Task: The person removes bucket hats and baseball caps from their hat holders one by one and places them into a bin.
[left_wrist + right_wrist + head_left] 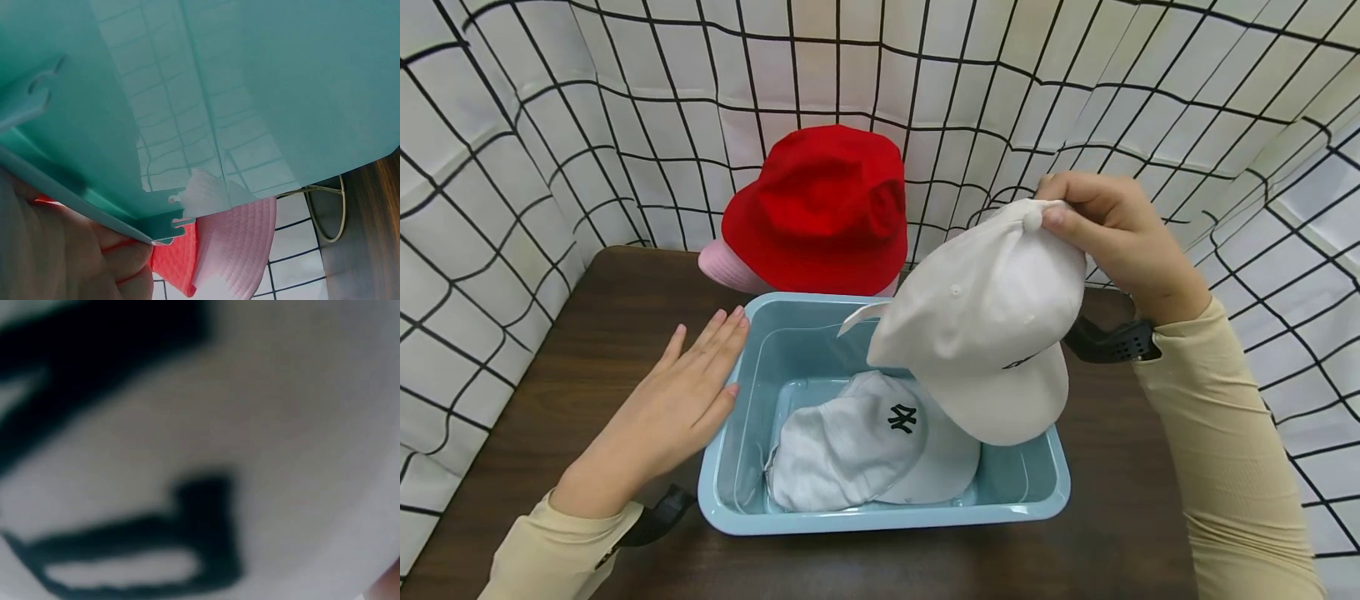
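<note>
My right hand pinches the crown of a cream baseball cap near its top button and holds it up over the right part of a light blue plastic tub. The cap hangs with its brim downward; its dark lettering fills the blurred right wrist view. Inside the tub lies a white baseball cap with a black emblem, brim toward the right. My left hand, fingers straight, rests at the tub's left rim. In the left wrist view, the tub wall is close to the fingers.
Behind the tub, a red bucket hat sits on top of a pink hat with a ribbed brim. A dark wooden table carries everything. Black wire grid panels backed with white sheeting stand around the back and sides.
</note>
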Tool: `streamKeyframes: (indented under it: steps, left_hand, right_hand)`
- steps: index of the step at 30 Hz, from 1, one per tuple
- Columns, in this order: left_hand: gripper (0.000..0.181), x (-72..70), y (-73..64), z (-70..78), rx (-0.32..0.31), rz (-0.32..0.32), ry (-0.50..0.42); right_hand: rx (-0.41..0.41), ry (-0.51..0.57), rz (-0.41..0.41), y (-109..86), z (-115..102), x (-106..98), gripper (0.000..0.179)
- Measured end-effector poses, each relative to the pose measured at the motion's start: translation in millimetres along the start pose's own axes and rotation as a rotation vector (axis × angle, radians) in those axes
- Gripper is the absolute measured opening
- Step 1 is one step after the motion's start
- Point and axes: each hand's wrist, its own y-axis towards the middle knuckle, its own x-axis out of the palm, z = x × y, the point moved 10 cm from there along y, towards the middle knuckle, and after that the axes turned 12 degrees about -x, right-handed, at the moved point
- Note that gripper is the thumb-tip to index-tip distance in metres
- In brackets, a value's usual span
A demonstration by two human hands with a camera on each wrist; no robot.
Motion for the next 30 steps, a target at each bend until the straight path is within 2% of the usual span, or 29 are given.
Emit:
streamKeyframes:
  steps: [6,13,20,30]
  left_hand:
    - [0.069,-0.7,2.5,-0.7,-0.004,-0.006,0.001]
    - [0.069,0.2,0.7,-1.3,-0.007,-0.002,-0.003]
    - [0.069,0.1,-0.1,-1.3,-0.001,0.006,-0.003]
    - [0.071,0.8,0.1,-2.2,-0.014,-0.009,-0.003]
  right_hand:
    - [0.105,-0.037,-0.122,1.5,5.9,31.4,0.012]
    - [0.067,-0.060,-0.299,4.3,10.9,67.0,0.018]
    - [0.081,-0.037,-0.461,4.3,21.4,102.8,0.014]
    - [0.069,-0.105,-0.626,5.5,38.3,148.1,0.008]
